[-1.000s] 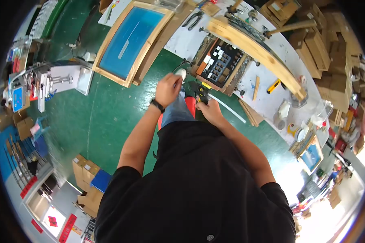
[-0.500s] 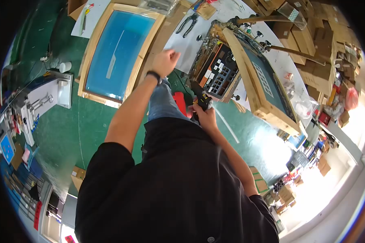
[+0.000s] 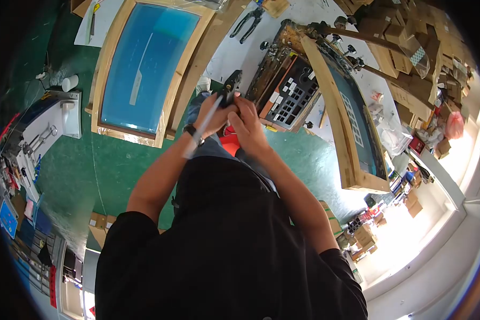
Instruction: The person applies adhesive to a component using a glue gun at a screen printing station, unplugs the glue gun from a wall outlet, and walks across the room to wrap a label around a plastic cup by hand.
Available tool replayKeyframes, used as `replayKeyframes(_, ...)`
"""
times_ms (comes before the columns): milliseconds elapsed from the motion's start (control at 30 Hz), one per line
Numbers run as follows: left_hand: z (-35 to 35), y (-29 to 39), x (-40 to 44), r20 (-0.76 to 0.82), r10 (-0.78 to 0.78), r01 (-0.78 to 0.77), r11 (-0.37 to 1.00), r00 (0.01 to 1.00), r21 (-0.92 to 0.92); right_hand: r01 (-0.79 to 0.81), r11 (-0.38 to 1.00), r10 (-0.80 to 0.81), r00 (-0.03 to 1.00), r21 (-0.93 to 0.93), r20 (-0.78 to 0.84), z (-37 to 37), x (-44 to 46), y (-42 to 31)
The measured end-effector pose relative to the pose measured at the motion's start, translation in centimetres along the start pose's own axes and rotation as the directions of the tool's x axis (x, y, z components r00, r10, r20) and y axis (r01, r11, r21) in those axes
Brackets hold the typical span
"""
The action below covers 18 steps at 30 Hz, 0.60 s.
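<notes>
A bar clamp (image 3: 228,92), black with yellow marks and a long pale bar, is tilted between my hands. The bar is blurred and crosses over my left wrist. My left hand (image 3: 212,116), with a dark watch at the wrist, is closed around the black body. My right hand (image 3: 248,127) meets it from the other side, fingers bent at the clamp; its grip is partly hidden. Close by on the right lies a black panel with rows of square openings (image 3: 289,96), several with white pieces in them. A wood-framed screen (image 3: 352,106) stands tilted beside it.
A wood-framed blue screen (image 3: 141,74) lies at the upper left. Pliers (image 3: 246,25) rest on the white table (image 3: 226,56). Stacked cartons (image 3: 389,48) fill the upper right. Below my hands is a red object (image 3: 230,145) above the green floor (image 3: 128,176).
My right hand has moved left and up with the bar clamp to meet my left hand. My left hand has lowered and closed on the clamp. The bar now points down-left instead of down-right.
</notes>
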<state>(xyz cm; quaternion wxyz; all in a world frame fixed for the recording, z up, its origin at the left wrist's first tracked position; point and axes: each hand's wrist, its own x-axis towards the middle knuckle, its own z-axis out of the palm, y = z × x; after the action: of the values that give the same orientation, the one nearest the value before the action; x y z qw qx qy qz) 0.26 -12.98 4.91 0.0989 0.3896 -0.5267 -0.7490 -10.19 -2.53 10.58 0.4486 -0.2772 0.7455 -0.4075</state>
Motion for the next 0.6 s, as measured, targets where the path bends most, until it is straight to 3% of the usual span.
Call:
replayKeyframes(67,-0.6,0.7,1.5,0.055,-0.118,0.116,0.993,0.991,0.036,0.268,0.892,-0.282,0.959,-0.365,0.013,-2.6,1.0,0.1)
replayKeyframes(133,-0.2,1.1,3.2,0.06,-0.104,0.107,0.993,0.993,-0.041,0.0,0.94,-0.056,0.987,-0.342,-0.152,-5.1,1.8,0.7)
replayKeyframes(167,0.4,1.3,4.1,0.06,-0.091,0.097,0.988,0.994,-0.119,-0.035,0.897,-0.087,0.964,-0.441,-0.253,-6.4,2.2,0.8)
replayKeyframes(233,1.9,1.4,6.0,0.053,-0.067,0.079,0.959,0.996,-0.274,-0.064,0.779,-0.136,0.954,-0.623,-0.269,-9.7,2.8,3.4)
replayKeyframes(300,3.0,1.1,8.3,0.031,0.02,-0.011,0.966,0.999,-0.257,-0.115,0.721,-0.108,0.955,-0.683,-0.275,-11.1,3.0,4.0)
replayKeyframes(400,4.2,0.8,11.3,0.042,-0.001,0.009,0.985,0.999,-0.172,-0.234,0.513,-0.047,0.953,-0.826,-0.3,-12.0,3.6,4.7)
replayKeyframes(600,5.3,1.3,13.8,0.058,-0.065,0.069,0.995,0.996,-0.069,-0.245,0.482,0.007,0.961,-0.841,-0.276,-11.3,4.2,5.6)
